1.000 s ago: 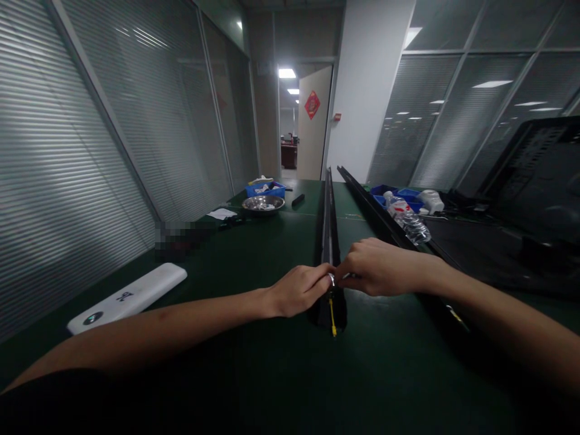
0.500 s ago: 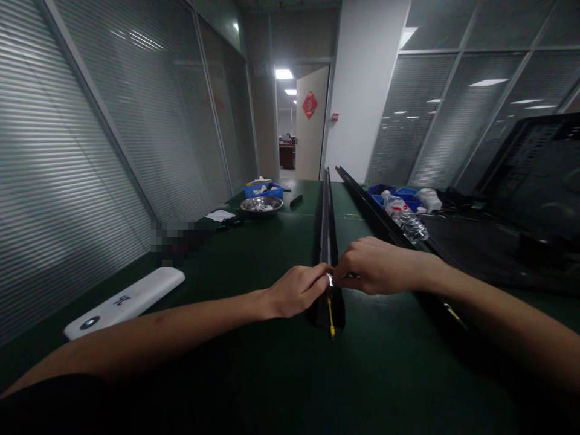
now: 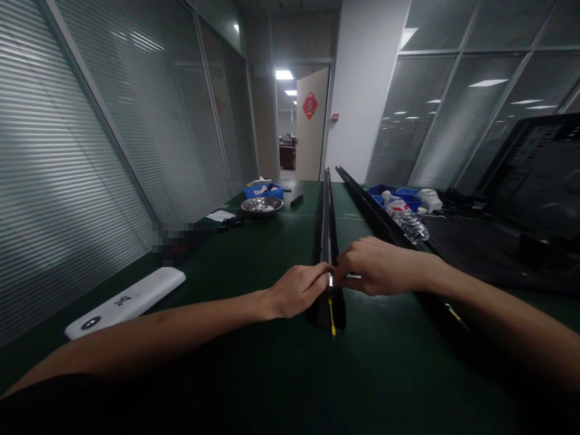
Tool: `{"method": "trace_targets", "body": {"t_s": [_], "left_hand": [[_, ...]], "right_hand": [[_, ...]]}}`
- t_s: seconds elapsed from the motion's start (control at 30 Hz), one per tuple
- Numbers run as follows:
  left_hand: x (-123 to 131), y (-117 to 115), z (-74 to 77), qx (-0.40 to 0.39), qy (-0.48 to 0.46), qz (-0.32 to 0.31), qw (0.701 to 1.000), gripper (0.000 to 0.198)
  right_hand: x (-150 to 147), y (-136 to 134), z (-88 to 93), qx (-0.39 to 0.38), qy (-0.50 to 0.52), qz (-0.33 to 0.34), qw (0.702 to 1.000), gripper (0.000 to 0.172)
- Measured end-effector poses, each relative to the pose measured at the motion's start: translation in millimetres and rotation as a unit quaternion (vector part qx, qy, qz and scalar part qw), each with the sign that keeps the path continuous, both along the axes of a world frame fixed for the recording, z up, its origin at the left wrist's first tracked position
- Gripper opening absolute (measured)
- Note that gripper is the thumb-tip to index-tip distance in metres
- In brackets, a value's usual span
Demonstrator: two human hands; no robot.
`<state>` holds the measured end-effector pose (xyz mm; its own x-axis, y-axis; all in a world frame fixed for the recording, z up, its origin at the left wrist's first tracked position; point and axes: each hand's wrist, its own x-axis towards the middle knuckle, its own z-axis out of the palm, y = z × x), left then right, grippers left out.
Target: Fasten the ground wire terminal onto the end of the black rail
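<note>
A long black rail [image 3: 327,223] lies lengthwise on the dark green table [image 3: 254,266], running away from me toward the door. A thin yellow wire [image 3: 332,315] hangs out of its near end. My left hand [image 3: 296,292] and my right hand [image 3: 378,266] meet over the rail near that end. Both hands have their fingers pinched together around a small shiny metal piece [image 3: 330,278] on the rail. What exactly each set of fingers grips is too small to make out.
A white oblong device [image 3: 127,302] lies at the left. At the back are a metal bowl [image 3: 261,205] and blue bins [image 3: 265,190]. A second black rail [image 3: 376,211], a water bottle [image 3: 405,220] and a large dark panel [image 3: 534,199] occupy the right.
Almost nothing has changed. Both hands stay pinched at the same spot on the rail, with only a tiny shift of the view.
</note>
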<state>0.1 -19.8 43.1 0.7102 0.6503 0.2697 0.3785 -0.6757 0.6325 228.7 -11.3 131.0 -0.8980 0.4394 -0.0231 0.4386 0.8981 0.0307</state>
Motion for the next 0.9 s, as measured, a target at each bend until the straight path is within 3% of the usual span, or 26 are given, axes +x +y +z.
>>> {"method": "trace_targets", "body": {"t_s": [0.4,0.9], "left_hand": [[-1.3,2.4,0.4,0.006,0.008,-0.024,1.0,0.033],[-0.8,0.6,-0.3,-0.011,0.004,0.004,1.0,0.037]], "right_hand": [[-2.0,0.9,0.4,0.014,-0.021,-0.008,1.0,0.021],[0.7,0.2,0.1,0.004,0.004,0.004,1.0,0.02]]}}
